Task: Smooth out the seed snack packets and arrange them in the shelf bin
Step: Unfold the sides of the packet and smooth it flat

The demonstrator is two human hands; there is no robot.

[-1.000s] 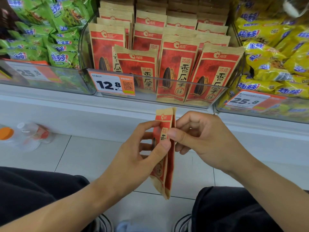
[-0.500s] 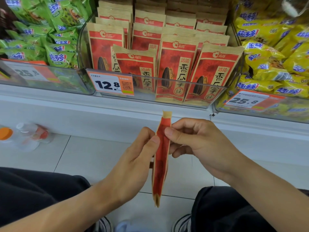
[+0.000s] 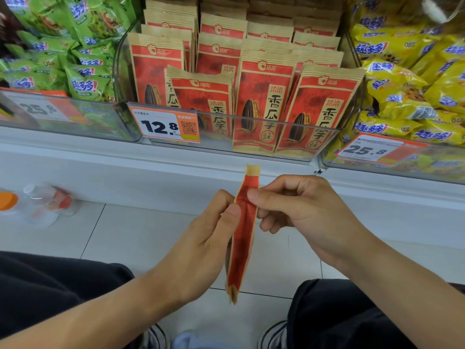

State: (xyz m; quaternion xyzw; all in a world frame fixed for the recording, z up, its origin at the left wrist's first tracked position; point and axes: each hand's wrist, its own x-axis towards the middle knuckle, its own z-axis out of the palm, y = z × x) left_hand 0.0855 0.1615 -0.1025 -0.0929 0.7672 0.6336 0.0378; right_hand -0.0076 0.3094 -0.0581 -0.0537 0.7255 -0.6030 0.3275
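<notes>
a red and tan seed packet [image 3: 242, 238] is held upright and edge-on in the near middle of the view, above the tiled floor [image 3: 141, 235] and in front of the shelf bin [image 3: 251, 132]. its upper part is pinched from the left by the thumb and fingers of the left hand [image 3: 201, 250], and from the right by the thumb and curled fingers of the right hand [image 3: 302, 212]. its lower end hangs free below both hands.

farther back, the clear shelf bin is filled with rows of matching packets [image 3: 261, 102] standing upright; one front packet [image 3: 201, 102] sits lower and slightly tilted. an orange price tag [image 3: 166, 125] reading 12.8 is fixed to the bin's front left. green snack bags [image 3: 75, 59] are seen to the left and yellow snack bags [image 3: 407, 79] to the right. a plastic bottle [image 3: 42, 205] lies on the floor at far left.
</notes>
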